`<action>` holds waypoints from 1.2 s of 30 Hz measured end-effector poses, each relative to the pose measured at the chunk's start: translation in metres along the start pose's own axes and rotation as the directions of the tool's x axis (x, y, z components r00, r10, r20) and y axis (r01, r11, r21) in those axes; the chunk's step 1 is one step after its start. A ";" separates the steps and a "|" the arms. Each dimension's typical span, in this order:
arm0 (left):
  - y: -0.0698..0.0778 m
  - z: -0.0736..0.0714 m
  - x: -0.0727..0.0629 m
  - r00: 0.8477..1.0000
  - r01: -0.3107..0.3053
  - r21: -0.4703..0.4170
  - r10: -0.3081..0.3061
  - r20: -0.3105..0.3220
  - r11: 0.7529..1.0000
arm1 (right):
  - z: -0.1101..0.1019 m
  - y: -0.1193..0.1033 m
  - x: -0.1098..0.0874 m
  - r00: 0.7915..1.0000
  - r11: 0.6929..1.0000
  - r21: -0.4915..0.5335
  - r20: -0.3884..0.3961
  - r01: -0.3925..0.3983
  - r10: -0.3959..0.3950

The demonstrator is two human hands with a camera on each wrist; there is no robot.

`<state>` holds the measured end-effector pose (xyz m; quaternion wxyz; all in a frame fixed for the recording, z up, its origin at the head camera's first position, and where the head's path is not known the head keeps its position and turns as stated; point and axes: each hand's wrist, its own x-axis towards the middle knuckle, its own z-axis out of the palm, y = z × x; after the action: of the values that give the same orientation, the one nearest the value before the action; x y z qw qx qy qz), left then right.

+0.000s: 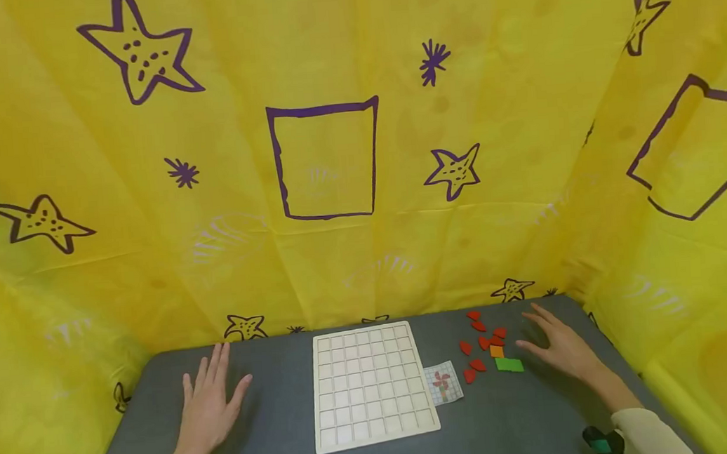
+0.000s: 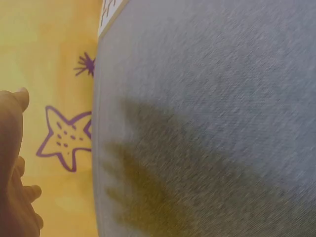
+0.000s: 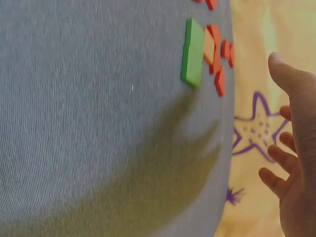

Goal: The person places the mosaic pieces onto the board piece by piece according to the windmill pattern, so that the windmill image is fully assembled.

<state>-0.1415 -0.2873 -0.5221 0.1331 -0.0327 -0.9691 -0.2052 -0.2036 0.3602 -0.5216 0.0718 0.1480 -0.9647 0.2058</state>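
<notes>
My left hand hovers over the table to the left of a white grid board, fingers spread and holding nothing. To the right of the loose pieces, my right hand is also spread and empty, with its thumb toward them. Several red pieces lie scattered beside an orange square and green pieces. In the right wrist view the green pieces touch end to end. A small pattern card with a red and green flower figure lies against the board's right edge.
The grey tabletop reaches back to a yellow curtain with purple stars and shapes, which also closes both sides. A dark object with a teal part sits near the right sleeve.
</notes>
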 end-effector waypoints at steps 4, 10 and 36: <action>0.006 0.004 -0.003 1.000 0.005 -0.009 -0.005 0.015 1.000 | 0.003 -0.010 0.003 1.000 1.000 0.003 -0.004 0.025 -0.025; 0.014 0.007 -0.002 1.000 -0.008 -0.019 0.008 0.018 1.000 | 0.006 -0.022 0.006 0.999 0.999 -0.003 0.023 0.034 -0.033; 0.043 0.039 -0.018 0.998 -0.057 -0.045 0.057 0.013 0.997 | 0.026 -0.058 0.009 0.989 0.988 0.068 0.032 0.142 -0.145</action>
<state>-0.1284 -0.2319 -0.5447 0.1313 -0.0648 -0.9639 -0.2226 -0.1955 0.2966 -0.5215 0.0638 0.2231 -0.9454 0.2287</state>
